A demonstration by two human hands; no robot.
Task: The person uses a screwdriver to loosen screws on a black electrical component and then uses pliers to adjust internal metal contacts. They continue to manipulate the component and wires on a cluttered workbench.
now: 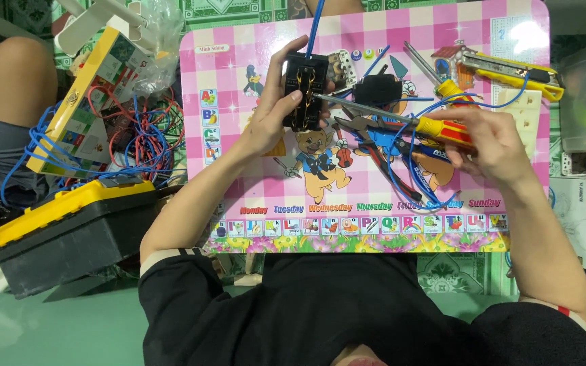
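One black socket (pixel 304 91), one screwdriver (pixel 401 120), two hands.

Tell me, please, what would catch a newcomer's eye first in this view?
Most striking is the pink checked board with cartoon animals, filling the middle. Over it the left hand holds a black electrical block with a blue wire, while the right hand points a yellow-and-red screwdriver at it. At the left lie tangled red and blue wires and a yellow-lidded black toolbox.
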